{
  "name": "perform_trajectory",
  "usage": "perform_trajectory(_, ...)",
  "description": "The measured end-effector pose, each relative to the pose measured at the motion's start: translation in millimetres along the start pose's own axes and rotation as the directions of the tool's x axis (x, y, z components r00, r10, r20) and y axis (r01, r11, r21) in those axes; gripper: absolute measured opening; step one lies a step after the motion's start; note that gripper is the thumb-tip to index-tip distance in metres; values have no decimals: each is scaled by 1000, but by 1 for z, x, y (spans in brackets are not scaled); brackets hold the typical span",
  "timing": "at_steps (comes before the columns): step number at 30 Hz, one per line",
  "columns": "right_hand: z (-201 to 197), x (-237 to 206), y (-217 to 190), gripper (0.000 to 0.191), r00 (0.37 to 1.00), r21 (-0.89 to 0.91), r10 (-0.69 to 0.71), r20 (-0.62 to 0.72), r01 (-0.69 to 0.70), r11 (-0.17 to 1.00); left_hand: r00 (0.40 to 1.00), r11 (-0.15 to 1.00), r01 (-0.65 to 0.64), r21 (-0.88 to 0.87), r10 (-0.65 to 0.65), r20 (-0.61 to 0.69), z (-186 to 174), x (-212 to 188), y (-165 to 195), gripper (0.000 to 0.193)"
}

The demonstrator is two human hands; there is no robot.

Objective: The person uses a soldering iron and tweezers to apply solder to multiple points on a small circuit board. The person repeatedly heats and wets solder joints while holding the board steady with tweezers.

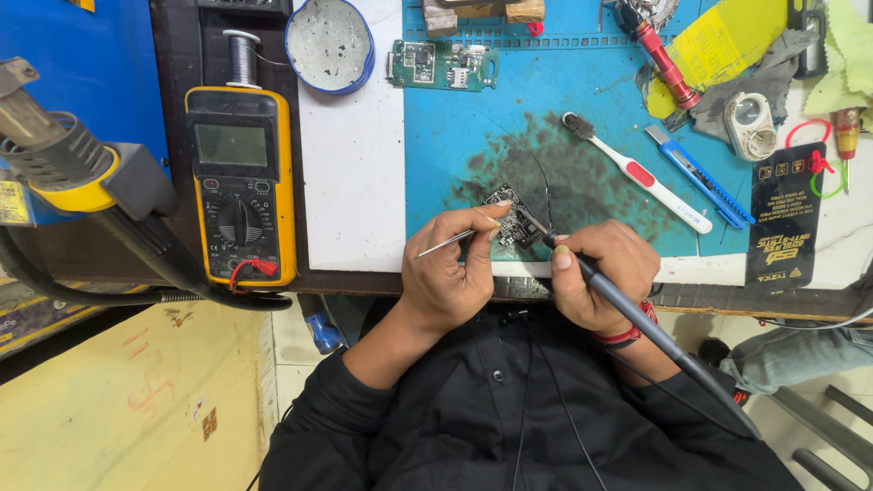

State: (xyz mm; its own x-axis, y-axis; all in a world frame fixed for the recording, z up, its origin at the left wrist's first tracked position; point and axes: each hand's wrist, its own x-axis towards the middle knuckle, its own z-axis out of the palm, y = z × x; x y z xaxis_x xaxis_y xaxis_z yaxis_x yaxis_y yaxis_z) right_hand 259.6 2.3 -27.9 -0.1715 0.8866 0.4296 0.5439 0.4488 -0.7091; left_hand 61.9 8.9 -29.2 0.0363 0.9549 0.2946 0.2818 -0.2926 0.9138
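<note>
A: What's the biggest thing in front of you?

B: The blue work mat (pixel 582 82), smudged dark in the middle, on the white bench top (pixel 350 173). Left of the mat stands your yellow multimeter (pixel 241 182), and further left the hot-air gun (pixel 64 159) sits in its holder.

A: And further back on the mat?

B: A green circuit board (pixel 441 64) lies near the far edge, beside a round blue tin (pixel 329 41). A white toothbrush (pixel 637 173) lies slanted to the right of the smudge, and a blue utility knife (pixel 696 173) just beyond it.

A: What are your hands doing?

B: Your right hand (pixel 596 273) is wrapped around the grey soldering iron (pixel 637 314), fingers closed on its handle, the tip resting on the small dark board (pixel 511 218). Your left hand (pixel 450 268) pinches a thin metal probe (pixel 446 244) between thumb and forefinger, its far end at the same board.

A: Where is that board?

B: At the near edge of the mat, on the dark smudge, right between your two hands, touching your left fingertips.
</note>
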Motion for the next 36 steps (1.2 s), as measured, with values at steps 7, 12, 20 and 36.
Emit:
perform_trajectory(7,-1,0,-1,9,1000,11,4,-5,-4,1000,1000,1000,0,18,0,-8,0,0,1,17)
perform_trajectory(12,-1,0,-1,10,1000,21,12,-19,-11,1000,1000,1000,5,0,-5,-7,0,0,1,17)
perform_trajectory(20,-2,0,-1,11,1000,12,-2,-13,2,1000,1000,1000,3,28,-3,-9,0,-1,1,17)
perform_trajectory(36,-3,2,-1,19,1000,4,-20,16,20,1000,1000,1000,11,0,-11,-12,2,-2,-2,16)
